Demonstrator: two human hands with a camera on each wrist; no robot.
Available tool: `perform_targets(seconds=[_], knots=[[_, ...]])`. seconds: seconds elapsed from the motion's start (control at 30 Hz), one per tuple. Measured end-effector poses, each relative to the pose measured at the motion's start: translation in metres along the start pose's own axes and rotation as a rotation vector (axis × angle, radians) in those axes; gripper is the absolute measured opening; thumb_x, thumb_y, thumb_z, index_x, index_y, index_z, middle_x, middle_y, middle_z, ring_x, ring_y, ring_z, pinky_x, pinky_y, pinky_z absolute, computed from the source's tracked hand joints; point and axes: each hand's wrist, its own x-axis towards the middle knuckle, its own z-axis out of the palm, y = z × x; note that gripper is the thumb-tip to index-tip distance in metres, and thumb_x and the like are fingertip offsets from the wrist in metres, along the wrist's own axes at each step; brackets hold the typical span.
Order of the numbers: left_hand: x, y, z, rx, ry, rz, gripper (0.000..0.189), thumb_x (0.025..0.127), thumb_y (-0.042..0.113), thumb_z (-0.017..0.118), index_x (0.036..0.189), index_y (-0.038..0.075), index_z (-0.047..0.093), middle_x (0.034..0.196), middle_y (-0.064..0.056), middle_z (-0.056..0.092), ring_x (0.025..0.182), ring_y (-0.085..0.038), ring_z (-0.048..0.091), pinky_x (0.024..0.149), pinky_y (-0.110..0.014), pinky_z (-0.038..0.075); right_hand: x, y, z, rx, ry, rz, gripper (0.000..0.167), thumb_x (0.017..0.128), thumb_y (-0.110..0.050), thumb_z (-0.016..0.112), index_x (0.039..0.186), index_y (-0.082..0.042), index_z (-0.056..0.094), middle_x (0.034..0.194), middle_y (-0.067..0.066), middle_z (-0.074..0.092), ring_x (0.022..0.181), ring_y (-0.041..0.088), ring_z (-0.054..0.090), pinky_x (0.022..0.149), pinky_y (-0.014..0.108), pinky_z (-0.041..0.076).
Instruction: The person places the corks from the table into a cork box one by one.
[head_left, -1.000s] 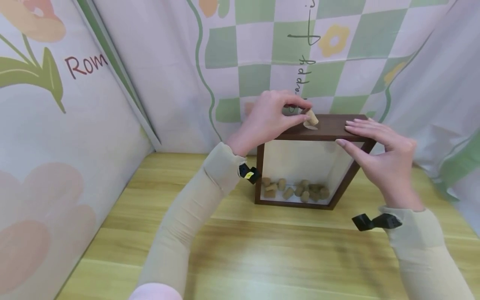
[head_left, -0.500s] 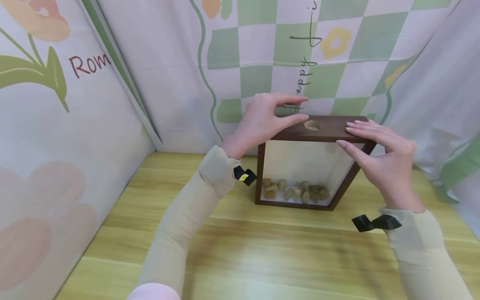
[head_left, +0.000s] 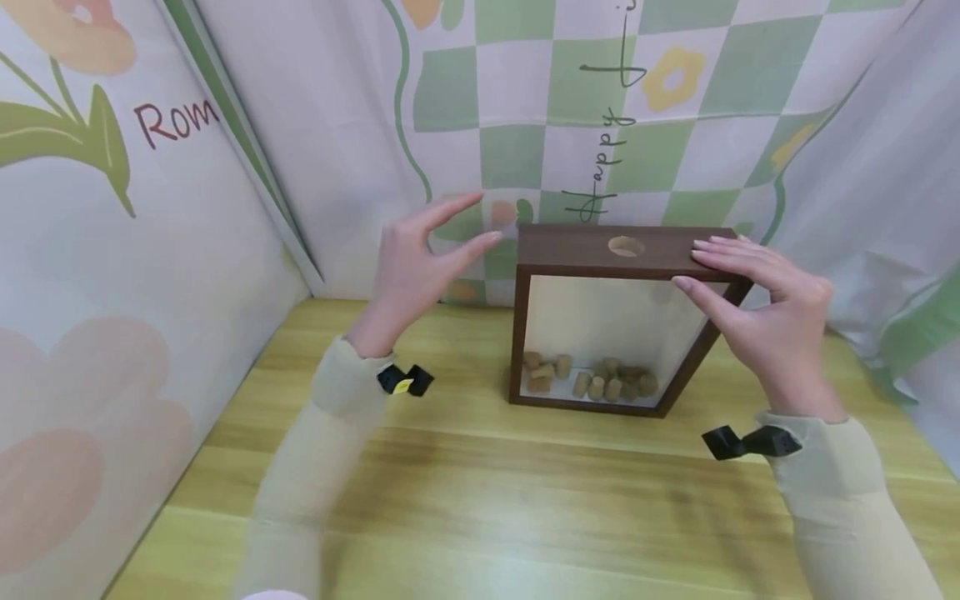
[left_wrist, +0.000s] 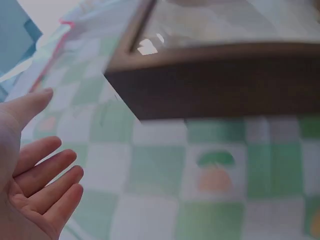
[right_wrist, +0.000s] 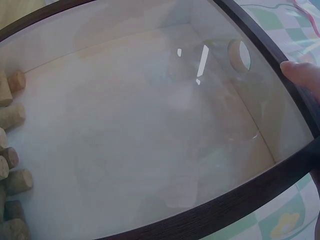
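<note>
A dark brown wooden box (head_left: 570, 247) with a clear front stands upright on the table, a round hole (head_left: 626, 247) in its top. Behind the clear front, several corks (head_left: 597, 387) lie or stand along the bottom; the right wrist view shows corks (right_wrist: 19, 181) at its left edge. My left hand (head_left: 420, 258) is in the air left of the box, thumb and fingers apart, holding nothing; in the left wrist view its fingers (left_wrist: 55, 170) are spread loosely. My right hand (head_left: 772, 312) rests on the box's top right corner, fingers on top and thumb at the front edge.
The light wooden table (head_left: 525, 508) stretches in front of the box. A checkered curtain (head_left: 585, 100) hangs close behind it, and a printed cloth wall (head_left: 97, 350) stands at the left. Each wrist wears a small black camera mount (head_left: 405, 380).
A cork pinched by my left hand dropped through the top hole and is among those inside. The left hand then moved away to the left. The right hand stayed on the box.
</note>
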Motion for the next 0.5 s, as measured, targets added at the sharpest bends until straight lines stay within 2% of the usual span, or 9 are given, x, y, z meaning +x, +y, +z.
perform_targets(seconds=[0.13, 0.3, 0.4, 0.5], knots=[[-0.026, -0.024, -0.014, 0.072, -0.081, -0.093, 0.059, 0.092, 0.035, 0.079, 0.143, 0.012, 0.059, 0.146, -0.002, 0.056, 0.136, -0.007, 0.046, 0.114, -0.029, 0.034, 0.001, -0.001, -0.004, -0.002, -0.020, 0.019, 0.030, 0.074, 0.003, 0.089, 0.102, 0.003, 0.079, 0.107, 0.020, 0.073, 0.115, 0.017, 0.066, 0.109, 0.037, 0.043], [-0.059, -0.059, -0.023, 0.212, -0.258, -0.190, 0.079, 0.094, 0.048, 0.072, 0.156, 0.013, 0.040, 0.161, -0.005, 0.035, 0.147, -0.021, 0.032, 0.120, -0.041, 0.025, 0.002, -0.004, -0.015, -0.009, -0.101, 0.067, 0.037, 0.077, 0.004, 0.087, 0.112, 0.001, 0.077, 0.117, 0.016, 0.072, 0.123, 0.018, 0.062, 0.111, 0.032, 0.040], [-0.079, -0.078, -0.025, 0.311, -0.357, -0.230, 0.094, 0.090, 0.060, 0.070, 0.161, 0.014, 0.029, 0.165, -0.006, 0.024, 0.149, -0.030, 0.027, 0.120, -0.049, 0.023, 0.000, 0.007, -0.025, -0.002, -0.131, 0.099, 0.045, 0.080, 0.000, 0.084, 0.124, -0.003, 0.073, 0.131, 0.012, 0.066, 0.131, 0.019, 0.055, 0.113, 0.030, 0.036], [-0.100, -0.095, -0.026, 0.408, -0.458, -0.259, 0.112, 0.080, 0.074, 0.071, 0.163, 0.015, 0.024, 0.167, -0.010, 0.019, 0.149, -0.036, 0.025, 0.119, -0.053, 0.022, -0.009, 0.029, -0.040, -0.036, -0.125, 0.137, 0.053, 0.084, -0.006, 0.082, 0.135, -0.011, 0.068, 0.142, 0.006, 0.060, 0.136, 0.016, 0.050, 0.115, 0.027, 0.032]])
